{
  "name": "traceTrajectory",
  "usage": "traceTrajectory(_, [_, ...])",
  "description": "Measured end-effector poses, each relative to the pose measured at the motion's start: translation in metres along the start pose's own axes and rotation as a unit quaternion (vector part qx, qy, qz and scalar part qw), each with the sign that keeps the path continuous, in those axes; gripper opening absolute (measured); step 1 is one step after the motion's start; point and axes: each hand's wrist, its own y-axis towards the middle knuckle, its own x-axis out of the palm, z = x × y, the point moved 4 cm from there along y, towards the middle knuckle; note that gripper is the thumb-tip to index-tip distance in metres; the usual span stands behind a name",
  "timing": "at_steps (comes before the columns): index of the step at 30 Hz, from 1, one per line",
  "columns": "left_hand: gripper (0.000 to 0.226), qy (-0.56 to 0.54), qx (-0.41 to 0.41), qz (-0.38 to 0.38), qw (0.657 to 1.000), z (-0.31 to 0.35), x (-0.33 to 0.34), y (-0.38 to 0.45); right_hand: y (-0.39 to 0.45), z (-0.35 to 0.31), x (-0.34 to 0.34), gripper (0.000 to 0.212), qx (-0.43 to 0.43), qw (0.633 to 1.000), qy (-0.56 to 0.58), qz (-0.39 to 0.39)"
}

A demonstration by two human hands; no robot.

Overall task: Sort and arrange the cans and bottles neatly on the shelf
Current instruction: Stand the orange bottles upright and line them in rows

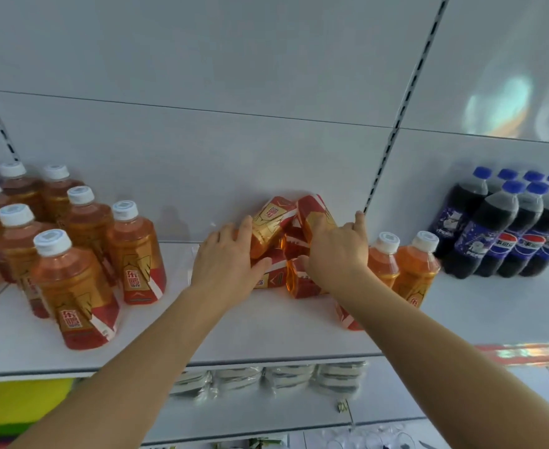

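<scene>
One head-worn camera only, looking forward and slightly down from close range at the white shelf (266, 335), squarely facing its back panel (202, 157); both forearms reach in from below.

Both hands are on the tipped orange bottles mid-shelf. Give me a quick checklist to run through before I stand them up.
1. Left hand on the tipped bottles: ok, fingers curl over a lying bottle.
2. Right hand grip: ok on the upper-right bottle, though its index finger points free.
3. Pile stable: not ok, several bottles lie stacked at angles against the back panel.
4. Landing space on the shelf: ok, bare surface shows in front of the pile.
5. Upright neighbours on the right: not ok, they stand close by the right forearm and could be knocked.
6. Caps closed on the pile: cannot tell, hidden.
</scene>
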Motion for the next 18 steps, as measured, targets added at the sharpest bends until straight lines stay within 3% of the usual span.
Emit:
traceTrajectory(4, [0.074, -0.003, -0.027, 0.008, 1.0, 0.001, 0.005, 0.012, 0.008, -0.003, -0.001, 0.061, 0.01, 1.0, -0.019, 0.015])
traceTrajectory(9, [0.065, -0.04, -0.022, 0.026, 0.999, -0.007, -0.006, 0.012, 0.007, 0.0, -0.023, 0.027, 0.011, 0.994, 0.056, 0.098])
traceTrajectory(12, [0.064, -0.116, -0.02, 0.049, 0.992, -0.009, -0.023, 0.013, 0.008, 0.011, -0.047, 0.025, -0.006, 0.979, 0.117, 0.167])
traceTrajectory(15, [0.059, -0.135, 0.025, 0.084, 0.987, -0.005, -0.048, 0.021, 0.012, 0.026, -0.067, 0.039, -0.034, 0.961, 0.226, 0.158])
traceTrajectory(18, [0.051, -0.136, 0.034, 0.088, 0.986, -0.014, -0.08, 0.034, 0.018, 0.04, -0.08, 0.044, -0.009, 0.926, 0.344, 0.156])
